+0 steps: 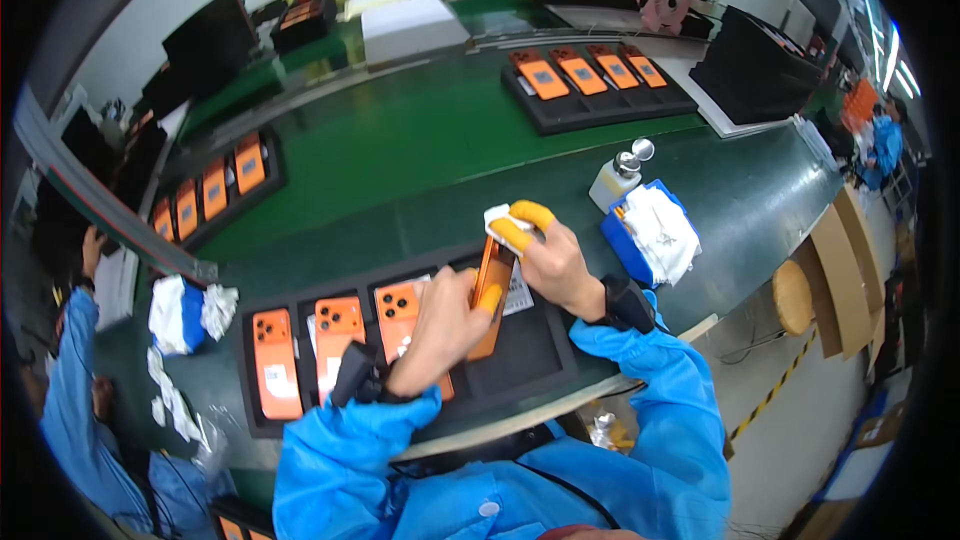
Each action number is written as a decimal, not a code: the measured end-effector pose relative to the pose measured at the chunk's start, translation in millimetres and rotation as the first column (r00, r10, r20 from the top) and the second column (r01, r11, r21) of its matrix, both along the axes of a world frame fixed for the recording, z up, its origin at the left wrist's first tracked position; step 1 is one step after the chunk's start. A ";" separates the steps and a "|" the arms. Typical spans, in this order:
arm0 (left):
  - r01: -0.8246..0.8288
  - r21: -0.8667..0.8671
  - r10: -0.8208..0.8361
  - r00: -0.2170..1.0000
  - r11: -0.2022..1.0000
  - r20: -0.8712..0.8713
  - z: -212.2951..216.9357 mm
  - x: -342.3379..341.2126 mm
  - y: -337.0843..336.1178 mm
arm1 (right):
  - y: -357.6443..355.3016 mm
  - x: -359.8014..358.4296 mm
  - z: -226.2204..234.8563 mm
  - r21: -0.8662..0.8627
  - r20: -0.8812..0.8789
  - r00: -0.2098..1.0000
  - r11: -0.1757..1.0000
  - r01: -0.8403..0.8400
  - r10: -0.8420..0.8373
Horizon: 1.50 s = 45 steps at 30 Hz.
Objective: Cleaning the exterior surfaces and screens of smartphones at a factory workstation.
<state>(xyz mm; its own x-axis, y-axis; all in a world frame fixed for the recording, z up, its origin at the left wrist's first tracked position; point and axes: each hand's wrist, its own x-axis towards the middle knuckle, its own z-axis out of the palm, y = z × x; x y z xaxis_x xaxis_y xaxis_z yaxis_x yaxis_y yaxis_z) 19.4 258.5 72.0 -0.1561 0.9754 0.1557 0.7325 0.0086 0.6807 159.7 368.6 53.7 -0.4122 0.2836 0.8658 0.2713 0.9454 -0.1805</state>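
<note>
An orange phone point(487, 341) is tilted up over the right part of a black foam tray point(528, 352). My left hand point(440, 325) grips it by the sides, with yellow covers on some fingertips. My right hand point(558, 262), also with yellow fingertip covers, pinches a folded white cloth point(494, 215) against the phone's upper end. Farther left in the tray lie more orange phones, among them one at the left end point(275, 360), one beside it point(338, 325) and one partly behind my left hand point(398, 312). A printed white label point(519, 294) shows beside the held phone.
To the right stand a white pump bottle point(612, 183) and a blue box point(628, 248) of white cloths. Another blue box point(190, 315) and crumpled cloths sit left. Across the green belt point(400, 150) are trays of orange phones point(615, 110). A co-worker's sleeve point(72, 370) is at far left.
</note>
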 end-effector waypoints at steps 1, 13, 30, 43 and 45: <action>-0.005 0.115 0.011 0.999 0.993 -0.049 1.0 -1.6 -7.2 | -5.9 1.1 7.4 0.073 0.005 1.000 0.997 0.019 -0.019; -0.221 0.682 0.263 0.964 0.697 0.044 0.2 -21.4 -14.9 | -42.9 -9.0 69.3 0.282 -0.108 0.994 0.959 -0.003 0.035; -0.262 0.717 0.242 0.961 0.646 0.133 -10.4 -29.8 -18.6 | -40.3 -13.5 67.4 -0.120 -0.218 0.964 0.976 -0.179 0.150; 0.144 0.201 -0.172 -0.192 0.969 0.966 -11.4 -25.8 -22.8 | -36.0 -16.8 76.6 -0.276 -0.358 0.913 0.911 -0.306 0.198; 0.160 0.192 -0.148 -0.250 0.968 0.957 -15.1 -26.8 -19.1 | -28.8 -19.6 71.8 -0.204 -0.346 0.919 0.941 -0.269 0.188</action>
<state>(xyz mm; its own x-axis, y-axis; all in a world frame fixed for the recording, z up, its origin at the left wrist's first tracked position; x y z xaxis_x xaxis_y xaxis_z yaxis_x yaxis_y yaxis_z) -7.4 239.4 56.9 0.0461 0.9989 0.0035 -0.8316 0.0365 0.5541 140.1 339.8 125.4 -0.2065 0.4325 0.8777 -0.0572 0.8901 -0.4521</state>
